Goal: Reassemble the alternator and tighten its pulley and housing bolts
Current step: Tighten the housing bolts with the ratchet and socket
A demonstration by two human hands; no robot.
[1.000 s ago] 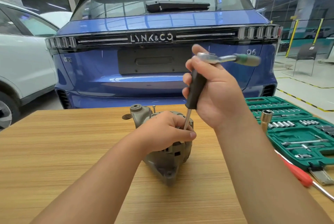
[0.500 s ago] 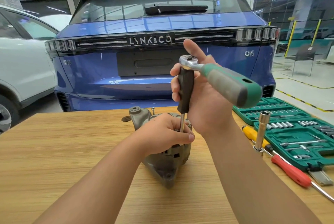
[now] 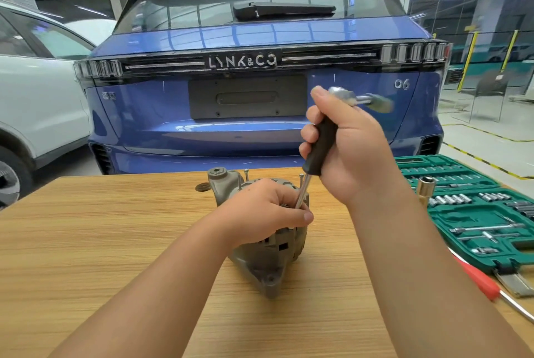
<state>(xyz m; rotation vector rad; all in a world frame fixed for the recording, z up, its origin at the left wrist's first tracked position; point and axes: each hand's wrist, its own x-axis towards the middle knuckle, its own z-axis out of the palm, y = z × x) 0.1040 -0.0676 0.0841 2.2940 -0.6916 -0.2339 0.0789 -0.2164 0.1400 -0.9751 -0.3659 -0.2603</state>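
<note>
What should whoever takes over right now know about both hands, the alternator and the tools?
Left hand: clamped on top of the alternator, steadying it on the wooden table.
Right hand: gripping the black-handled driver, held near vertical, shaft going down into the alternator beside the left fingers; a ratchet sits on its top end.
Done: housing halves look joined.
Left: two bolts stand proud at the far side; tightness cannot be judged. Socket set lies open to the right.

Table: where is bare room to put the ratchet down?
The table is bare left of the alternator, and along the near edge between the forearms. The right side is crowded: green socket case, red screwdriver.
</note>
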